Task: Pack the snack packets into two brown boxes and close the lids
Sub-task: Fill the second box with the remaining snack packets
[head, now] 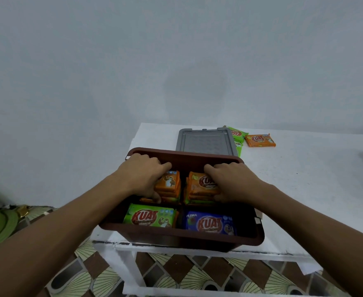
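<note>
While both hands work inside brown box (176, 236), left hand (143, 174) curls round left orange stack (168, 183), right hand (234, 181) clamps right orange stack (200, 185), both in far compartments. Loose orange packet (260, 140) and green packets (237, 133) lie on table (305, 189) beyond box, far right, long side across; right hand nearer. Grey lid (205, 141) just behind box.

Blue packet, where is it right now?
In the head view, the blue packet lies in the near right corner of the brown box, right of the green packet.
</note>
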Available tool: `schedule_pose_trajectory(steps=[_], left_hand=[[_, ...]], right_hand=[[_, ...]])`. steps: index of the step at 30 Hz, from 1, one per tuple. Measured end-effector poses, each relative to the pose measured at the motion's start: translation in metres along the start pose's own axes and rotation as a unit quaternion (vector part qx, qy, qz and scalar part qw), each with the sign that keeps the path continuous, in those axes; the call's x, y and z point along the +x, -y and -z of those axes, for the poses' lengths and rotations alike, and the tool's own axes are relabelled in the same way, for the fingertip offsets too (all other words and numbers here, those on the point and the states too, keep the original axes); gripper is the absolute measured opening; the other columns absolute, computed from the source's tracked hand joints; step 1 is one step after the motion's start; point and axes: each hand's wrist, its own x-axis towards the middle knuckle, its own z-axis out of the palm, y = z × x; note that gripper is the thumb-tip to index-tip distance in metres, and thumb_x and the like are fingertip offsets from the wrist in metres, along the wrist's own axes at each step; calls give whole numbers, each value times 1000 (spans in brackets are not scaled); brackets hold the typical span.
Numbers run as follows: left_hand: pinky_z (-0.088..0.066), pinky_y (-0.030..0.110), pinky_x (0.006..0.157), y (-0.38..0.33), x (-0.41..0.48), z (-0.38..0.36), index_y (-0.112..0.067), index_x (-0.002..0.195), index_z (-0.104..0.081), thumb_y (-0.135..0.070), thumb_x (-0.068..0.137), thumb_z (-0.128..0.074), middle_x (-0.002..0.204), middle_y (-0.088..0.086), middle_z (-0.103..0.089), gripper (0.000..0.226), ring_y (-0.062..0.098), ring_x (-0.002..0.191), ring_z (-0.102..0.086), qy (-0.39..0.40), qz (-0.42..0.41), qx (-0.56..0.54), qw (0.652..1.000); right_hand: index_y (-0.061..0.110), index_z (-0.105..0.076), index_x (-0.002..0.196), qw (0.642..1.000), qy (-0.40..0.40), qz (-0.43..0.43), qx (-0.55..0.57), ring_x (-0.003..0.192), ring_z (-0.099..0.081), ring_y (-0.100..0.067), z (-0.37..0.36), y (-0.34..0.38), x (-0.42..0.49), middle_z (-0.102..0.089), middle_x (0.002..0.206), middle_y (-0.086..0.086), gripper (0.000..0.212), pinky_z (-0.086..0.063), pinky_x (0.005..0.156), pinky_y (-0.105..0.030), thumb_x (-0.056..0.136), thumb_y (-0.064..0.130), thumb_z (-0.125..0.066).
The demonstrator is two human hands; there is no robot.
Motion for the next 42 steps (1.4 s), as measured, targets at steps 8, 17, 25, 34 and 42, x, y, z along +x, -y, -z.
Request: schedule_pose_trajectory(steps=[8, 17, 25, 34, 42], left_hand=[[-45, 32, 68, -13, 1, 1, -22, 131, -41, -63, 70, -71, 106, 1, -65, 79, 20, 87, -64, -8, 34, 6, 999], [-47, 30, 68, -4, 2, 5, -26, 122, -44, -78, 61, -67, 105, 0, -63, 84, 18, 88, -61, 51, 29, -44, 997], [-40, 28, 56, -7, 13, 27, -30, 83, -48, -55, 92, -49, 66, -12, -51, 26, 5, 64, -49, -121, -40, -214, 969], [-43, 29, 59, -56, 80, 64, -24, 88, -55, -38, 94, -54, 78, -13, -53, 15, 8, 70, -48, -239, -92, -243, 936], [-35, 27, 71, -112, 193, 85, -15, 95, -63, -28, 93, -59, 95, -3, -58, 14, 14, 90, -53, -155, -77, -294, 940]], right_hand=[[24, -49, 125, 1000, -25, 13, -4, 94, -63, -13, -5, -2, 2, -64, 114, 4, 55, -41, 68, -23, 81, 54, -65], [22, -61, 98, 997, -55, 9, 48, 76, -56, -7, -2, -3, -6, -64, 94, 8, 39, -36, 61, -19, 86, 59, -56], [24, -63, 88, 950, -216, 33, 223, 84, -49, -7, 0, -48, -34, -58, 86, 13, 14, -40, 74, -20, 93, 34, -55], [26, -61, 112, 953, -129, -165, 220, 116, -48, -19, -79, -160, -53, -61, 119, 6, 18, -41, 96, -41, 97, 30, -53], [26, -47, 135, 957, -28, -229, 175, 135, -32, -22, -121, -257, -46, -39, 148, 1, 44, -34, 104, -44, 94, 39, -54]])
